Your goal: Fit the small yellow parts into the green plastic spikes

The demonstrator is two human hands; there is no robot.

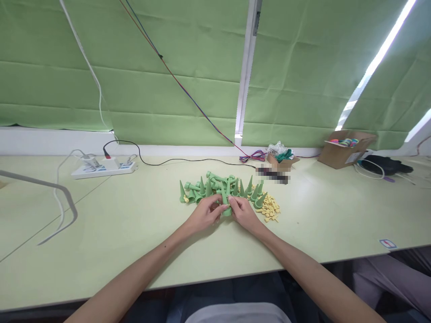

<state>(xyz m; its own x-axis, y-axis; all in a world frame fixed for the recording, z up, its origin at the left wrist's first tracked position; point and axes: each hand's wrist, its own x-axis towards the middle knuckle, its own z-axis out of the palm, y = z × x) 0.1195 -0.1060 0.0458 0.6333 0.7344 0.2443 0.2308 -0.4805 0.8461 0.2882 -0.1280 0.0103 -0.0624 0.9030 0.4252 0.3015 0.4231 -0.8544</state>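
Observation:
My left hand is closed round the lower part of a green cone-shaped piece, which stands upright between both hands. From the other side, the fingers of my right hand press on the same piece; whether they also hold something small is too small to tell. Just behind my hands lies a pile of green cone pieces, some upright and some on their sides. A heap of small yellow parts is to the right of my right hand. One small yellow part sits by the leftmost cone.
On the table, a power strip is at the back left. A black cable runs along the back to a pixelated dark object. Cardboard boxes and a black item stand back right. A person's leg shows at lower right.

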